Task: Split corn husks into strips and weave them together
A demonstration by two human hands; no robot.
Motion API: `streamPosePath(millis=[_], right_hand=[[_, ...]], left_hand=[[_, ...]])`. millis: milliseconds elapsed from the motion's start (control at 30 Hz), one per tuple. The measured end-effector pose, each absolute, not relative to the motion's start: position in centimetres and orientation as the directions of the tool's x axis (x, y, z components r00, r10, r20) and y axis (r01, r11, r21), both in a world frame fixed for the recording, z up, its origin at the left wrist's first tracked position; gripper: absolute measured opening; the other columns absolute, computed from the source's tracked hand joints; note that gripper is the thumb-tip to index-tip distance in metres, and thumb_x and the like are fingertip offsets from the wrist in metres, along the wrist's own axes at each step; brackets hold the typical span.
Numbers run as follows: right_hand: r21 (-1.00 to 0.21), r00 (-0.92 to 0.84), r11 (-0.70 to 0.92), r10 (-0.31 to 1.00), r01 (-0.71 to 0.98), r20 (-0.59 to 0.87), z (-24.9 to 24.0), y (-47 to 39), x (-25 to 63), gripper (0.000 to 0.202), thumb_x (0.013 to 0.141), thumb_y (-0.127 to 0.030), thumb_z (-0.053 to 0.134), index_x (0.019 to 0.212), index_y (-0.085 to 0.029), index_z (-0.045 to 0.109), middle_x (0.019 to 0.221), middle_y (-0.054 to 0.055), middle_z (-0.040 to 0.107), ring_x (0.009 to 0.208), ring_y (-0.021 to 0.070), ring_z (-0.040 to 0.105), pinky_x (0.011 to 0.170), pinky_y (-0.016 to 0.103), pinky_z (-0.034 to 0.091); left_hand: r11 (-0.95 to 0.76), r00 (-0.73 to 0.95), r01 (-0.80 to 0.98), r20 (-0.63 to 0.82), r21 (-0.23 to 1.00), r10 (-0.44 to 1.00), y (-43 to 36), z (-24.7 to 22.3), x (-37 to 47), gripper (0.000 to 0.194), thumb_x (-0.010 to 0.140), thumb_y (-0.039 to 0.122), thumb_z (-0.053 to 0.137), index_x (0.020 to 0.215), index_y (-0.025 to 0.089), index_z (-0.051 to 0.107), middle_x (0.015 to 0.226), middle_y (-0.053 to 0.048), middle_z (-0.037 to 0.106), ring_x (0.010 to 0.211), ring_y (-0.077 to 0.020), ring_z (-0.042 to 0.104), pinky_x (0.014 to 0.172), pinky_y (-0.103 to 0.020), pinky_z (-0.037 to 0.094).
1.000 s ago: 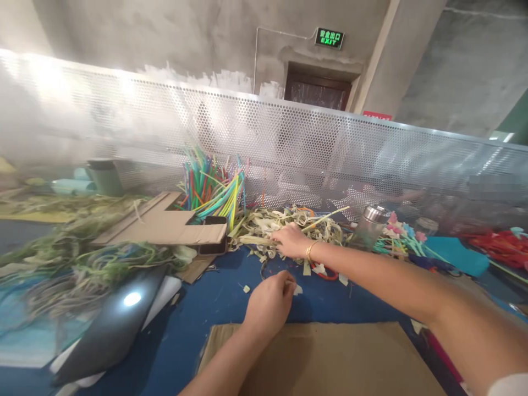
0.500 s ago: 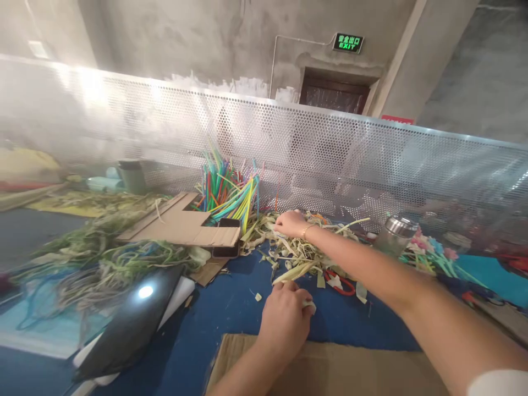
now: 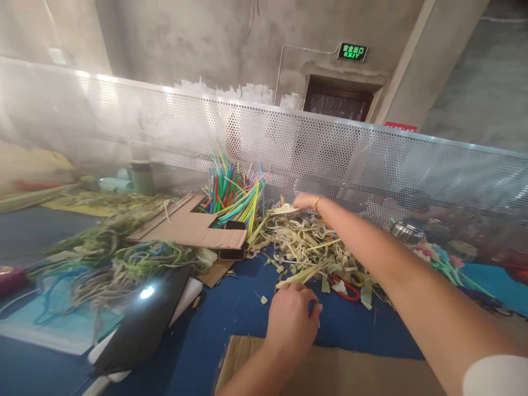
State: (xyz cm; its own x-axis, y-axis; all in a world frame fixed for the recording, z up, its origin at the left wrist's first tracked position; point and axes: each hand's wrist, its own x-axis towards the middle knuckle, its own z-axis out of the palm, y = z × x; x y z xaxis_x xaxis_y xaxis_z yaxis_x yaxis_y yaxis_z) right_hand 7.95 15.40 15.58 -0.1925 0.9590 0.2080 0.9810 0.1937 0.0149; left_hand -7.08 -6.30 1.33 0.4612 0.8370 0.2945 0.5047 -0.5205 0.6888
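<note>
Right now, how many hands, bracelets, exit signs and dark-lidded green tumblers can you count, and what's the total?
Hands (left hand, right hand): 2
Bracelet: 1
Exit sign: 1
Green tumbler: 1
Total: 5

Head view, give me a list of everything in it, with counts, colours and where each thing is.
table: one, blue, beneath
perforated panel: one, silvery, behind table
exit sign: one, green on black, wall
door: one, dark red-brown, behind panel
dry strips: many, straw, centre
thin stems: many, multicoloured, beside strips
cut cardboard: one, brown, left of centre
large cardboard: one, brown, bottom
cords: many, green and grey, left
glossy flat item: one, black, lower left
tumbler: one, green, far left
lidded jar: one, steel lid, right
flowers: several, pink and blue, right
left hand: one, bare, front of strips
right hand: one, gold bracelet, at back strips
</note>
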Motion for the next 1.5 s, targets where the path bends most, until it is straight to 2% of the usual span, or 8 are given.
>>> streamPosePath(millis=[133, 267, 467, 633, 833, 1033, 1367, 1500], right_hand=[[-0.054, -0.120, 0.132, 0.975, 0.990, 0.188, 17.2, 11.4, 9.9, 0.011, 0.072, -0.021, 0.060, 0.070, -0.015, 0.069, 0.069, 0.005, 0.069, 0.069, 0.0156, 0.061, 0.062, 0.024, 0.039], [-0.149, -0.065, 0.105, 0.964, 0.983, 0.257, 13.2, 4.0, 10.0, 0.014, 0.080, -0.024, 0.053, 0.084, -0.017, 0.064, 0.079, 0.003, 0.068, 0.066, 0.0129, 0.057, 0.056, 0.022, 0.036], [-0.438, -0.032, 0.252, 0.892, 0.863, 0.451, 5.2, -6.0, 6.8, 0.008, 0.082, -0.017, 0.050, 0.089, -0.020, 0.050, 0.074, 0.000, 0.058, 0.067, 0.0138, 0.052, 0.061, 0.024, 0.035], [-0.626, -0.087, 0.275, 0.946, 0.730, 0.314, 3.8, -9.8, 6.4, 0.018, 0.083, -0.012, 0.045, 0.100, -0.020, 0.046, 0.063, -0.005, 0.048, 0.062, 0.0132, 0.047, 0.061, 0.025, 0.035], [-0.761, -0.108, 0.162, 0.987, 0.628, 0.120, 5.2, -13.1, 10.2, 0.020, 0.085, -0.016, 0.046, 0.105, -0.018, 0.047, 0.064, -0.007, 0.040, 0.059, 0.0108, 0.040, 0.059, 0.024, 0.032], [-0.836, -0.074, 0.078, 0.996, 0.542, 0.045, 6.9, -14.6, 13.6, 0.024, 0.083, -0.024, 0.050, 0.106, -0.018, 0.051, 0.065, -0.006, 0.037, 0.058, 0.0105, 0.035, 0.055, 0.024, 0.028], [-0.858, 0.214, 0.023, 0.964, 0.514, 0.155, 11.2, -14.4, 19.5, 0.024, 0.070, -0.033, 0.062, 0.090, -0.019, 0.062, 0.083, 0.004, 0.061, 0.071, 0.0161, 0.053, 0.060, 0.026, 0.040], [-0.867, 0.409, -0.032, 0.890, 0.498, 0.202, 12.3, -13.7, 23.0, 0.030, 0.067, -0.036, 0.065, 0.092, -0.019, 0.062, 0.078, 0.003, 0.059, 0.061, 0.0140, 0.049, 0.050, 0.025, 0.034]], left_hand=[[-0.432, 0.335, 0.287, 0.333, 0.855, 0.881, -5.5, 1.6, -7.1, 0.022, 0.088, 0.031, 0.050, 0.082, 0.022, 0.069, 0.088, -0.005, 0.068, 0.085, -0.0191, 0.061, 0.078, -0.030, 0.044], [-0.164, 0.222, -0.115, 0.186, 0.980, 0.957, -4.2, 1.5, -6.7, 0.025, 0.081, 0.039, 0.062, 0.093, 0.018, 0.064, 0.093, -0.007, 0.068, 0.085, -0.0187, 0.062, 0.071, -0.026, 0.046], [0.295, 0.441, -0.465, -0.071, 0.835, 0.895, -3.8, 1.2, -6.4, 0.044, 0.063, 0.042, 0.080, 0.093, 0.016, 0.061, 0.079, -0.003, 0.063, 0.059, -0.0095, 0.057, 0.046, -0.017, 0.033], [0.226, 0.296, -0.493, -0.082, 0.840, 0.952, -3.1, 0.5, -6.8, 0.038, 0.057, 0.035, 0.082, 0.078, 0.013, 0.060, 0.055, 0.004, 0.053, 0.040, -0.0033, 0.037, 0.040, -0.017, 0.023], [0.125, 0.095, -0.484, -0.090, 0.866, 0.991, -1.0, 0.2, -8.1, 0.030, 0.055, 0.024, 0.078, 0.076, 0.013, 0.060, 0.044, 0.008, 0.046, 0.036, -0.0028, 0.034, 0.037, -0.014, 0.021], [0.089, -0.034, -0.511, -0.124, 0.855, 0.992, 0.2, 0.3, -9.1, 0.024, 0.059, 0.021, 0.075, 0.074, 0.013, 0.058, 0.050, 0.005, 0.055, 0.038, -0.0039, 0.045, 0.037, -0.012, 0.031], [0.063, -0.184, -0.646, -0.235, 0.761, 0.954, 1.7, 0.8, -10.6, 0.016, 0.078, 0.007, 0.063, 0.068, 0.014, 0.053, 0.059, 0.001, 0.059, 0.049, -0.0046, 0.058, 0.048, -0.011, 0.047], [0.045, -0.209, -0.657, -0.239, 0.753, 0.948, 2.2, 0.6, -10.8, 0.019, 0.081, 0.004, 0.058, 0.068, 0.016, 0.051, 0.067, -0.001, 0.062, 0.063, -0.0073, 0.065, 0.062, -0.015, 0.053]])
